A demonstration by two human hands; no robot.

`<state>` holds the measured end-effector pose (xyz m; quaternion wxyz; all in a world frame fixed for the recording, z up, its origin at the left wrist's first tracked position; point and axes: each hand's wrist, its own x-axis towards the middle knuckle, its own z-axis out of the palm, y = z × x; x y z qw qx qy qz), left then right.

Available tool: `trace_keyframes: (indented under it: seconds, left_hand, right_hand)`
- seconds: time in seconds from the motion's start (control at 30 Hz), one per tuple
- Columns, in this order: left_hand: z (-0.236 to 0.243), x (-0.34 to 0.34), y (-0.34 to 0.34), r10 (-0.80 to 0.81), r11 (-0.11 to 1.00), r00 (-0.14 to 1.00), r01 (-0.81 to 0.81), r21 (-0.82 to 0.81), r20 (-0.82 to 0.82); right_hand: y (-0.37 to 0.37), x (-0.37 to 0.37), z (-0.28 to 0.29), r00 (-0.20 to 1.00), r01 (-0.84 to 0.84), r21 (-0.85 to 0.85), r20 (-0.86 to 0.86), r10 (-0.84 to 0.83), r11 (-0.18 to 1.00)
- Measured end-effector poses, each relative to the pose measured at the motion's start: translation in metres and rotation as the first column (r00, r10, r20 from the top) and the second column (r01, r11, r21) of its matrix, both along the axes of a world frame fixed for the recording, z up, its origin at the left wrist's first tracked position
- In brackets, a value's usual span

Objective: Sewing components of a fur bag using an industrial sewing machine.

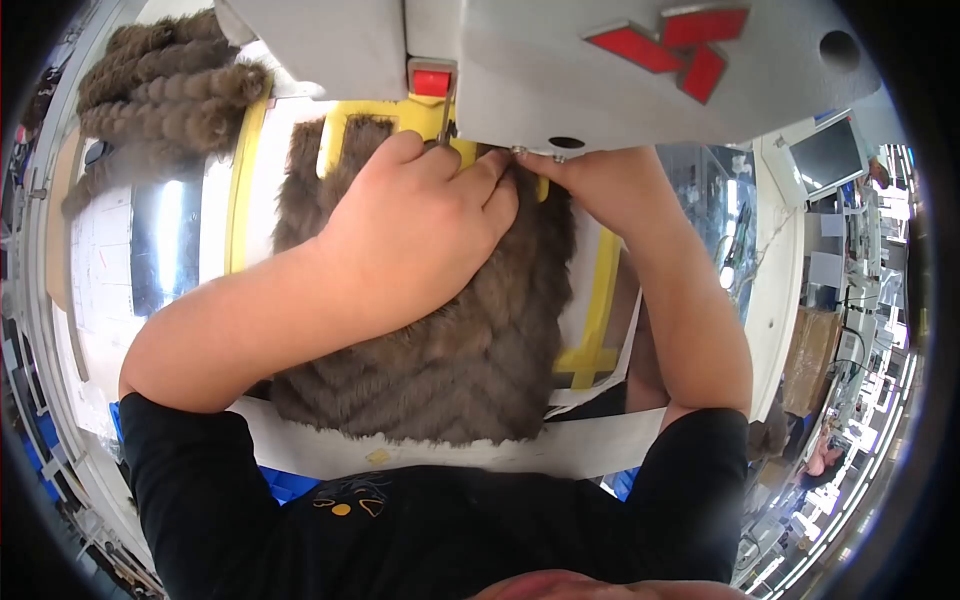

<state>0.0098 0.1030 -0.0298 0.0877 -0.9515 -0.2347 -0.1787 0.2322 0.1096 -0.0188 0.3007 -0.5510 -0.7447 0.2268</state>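
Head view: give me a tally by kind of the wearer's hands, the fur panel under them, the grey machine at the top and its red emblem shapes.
Hands, left hand and right hand: 2
Fur panel: 1
Grey machine: 1
Red emblem shapes: 3
Total: 7

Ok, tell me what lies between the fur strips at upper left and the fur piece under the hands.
In the head view, a yellow strip and a narrow white band lie between the fur strips and the fur piece.

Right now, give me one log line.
left hand: on flat brown fur panel | right hand: partly hidden by grey machine head | fluffy brown fur strips: upper left
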Motion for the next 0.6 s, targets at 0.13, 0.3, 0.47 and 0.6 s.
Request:
trace_keyframes:
  seconds: [0.13, 0.3, 0.47, 0.6]
  left_hand:
    - [0.0, 0.003, 0.002, 0.017, 1.0, 1.0, -0.017, 0.015, 0.002]
    - [-0.001, 0.005, -0.002, 0.082, 0.993, 0.995, -0.086, -0.077, -0.053]
    - [-0.001, 0.005, -0.003, 0.089, 0.993, 0.995, -0.092, -0.071, -0.044]
    - [0.003, 0.006, -0.003, 0.089, 0.993, 0.994, -0.094, -0.072, -0.062]
  right_hand:
    - [0.0, 0.003, -0.004, 0.999, 0.012, 0.005, 0.042, -0.012, 1.0]
    - [0.003, 0.003, -0.013, 0.997, 0.073, 0.01, 0.022, -0.073, 0.997]
    - [0.003, 0.003, -0.013, 0.993, 0.118, 0.017, -0.01, -0.118, 0.993]
    - [0.004, 0.001, -0.016, 0.99, 0.135, 0.059, -0.035, -0.133, 0.989]
